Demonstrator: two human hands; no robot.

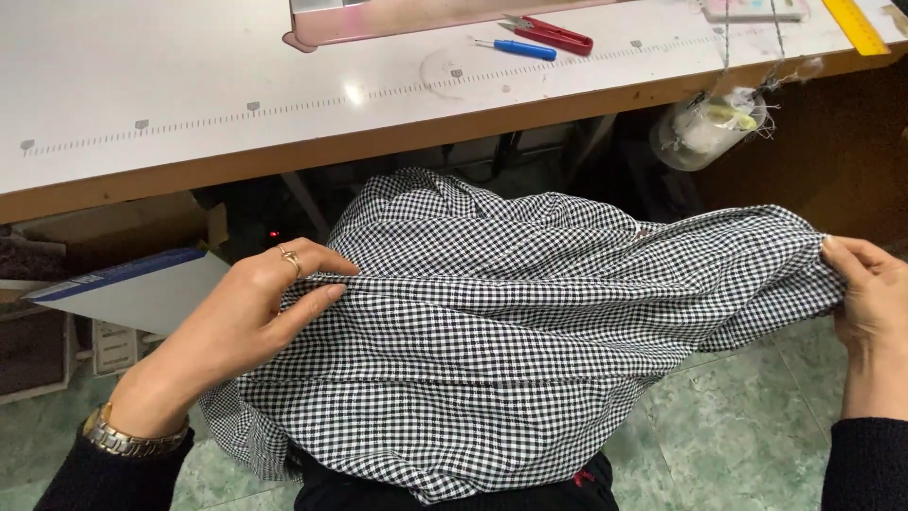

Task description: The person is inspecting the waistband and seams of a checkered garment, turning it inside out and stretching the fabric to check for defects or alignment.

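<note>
left hand (248,308): fingers closed, pinching the folded top edge of the checked cloth (492,350); ring and wristwatch on it.
right hand (870,293): fingers closed on the cloth's far right end, edge pulled taut between both hands.
cloth: black-and-white check, bunched over the lap, below the desk (189,104) edge.
desk top: red snips (553,35), blue-handled tool (515,47), probably a seam ripper, yellow ruler (856,26).
under desk edge: clear bag (705,128) hanging at right.
floor (747,426): green tiles.
</note>
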